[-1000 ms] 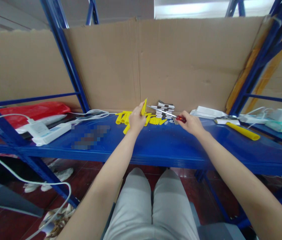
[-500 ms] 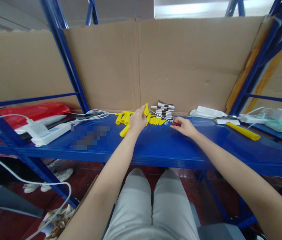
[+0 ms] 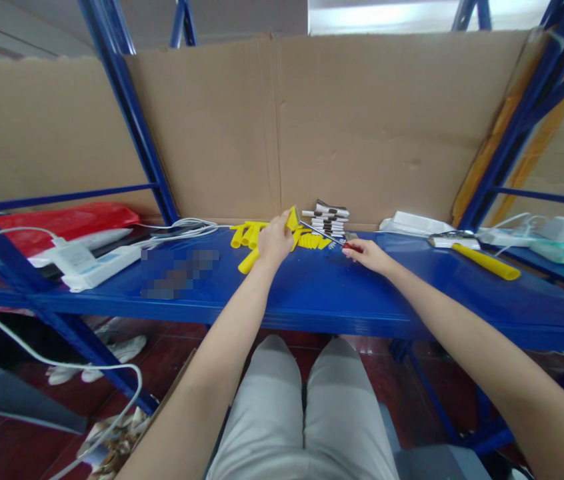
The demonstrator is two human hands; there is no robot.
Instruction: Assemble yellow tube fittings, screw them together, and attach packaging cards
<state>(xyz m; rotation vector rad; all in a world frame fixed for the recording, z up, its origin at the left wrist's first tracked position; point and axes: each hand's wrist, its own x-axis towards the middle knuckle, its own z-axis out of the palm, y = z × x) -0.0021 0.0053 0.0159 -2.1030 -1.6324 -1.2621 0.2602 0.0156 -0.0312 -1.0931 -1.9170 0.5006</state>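
Note:
My left hand point(image 3: 276, 240) is closed around a yellow scraper handle point(image 3: 248, 261). Its round grip sticks out below the palm and its triangular head rises past the fingers. A screwdriver point(image 3: 329, 237) with a red handle and long metal shaft is pinched in my right hand point(image 3: 368, 256). The shaft slants up left, its tip at the yellow head; exact contact is too small to make out. Between and behind the hands lie a row of small yellow pieces point(image 3: 312, 241) and a stack of white-and-dark packs point(image 3: 329, 219). More yellow handles point(image 3: 247, 237) lie behind my left hand.
A yellow-handled scraper point(image 3: 486, 261) lies on the blue shelf point(image 3: 342, 293) at right, near a white package point(image 3: 415, 225). Left are a white power strip point(image 3: 107, 269), coiled cables point(image 3: 197, 229) and a red bag point(image 3: 67, 223). A cardboard wall point(image 3: 362, 127) stands behind; blue posts flank the area.
The fingers of my right hand have shifted on the screwdriver's handle, covering more of the red. My left hand and the yellow handle stay nearly in place.

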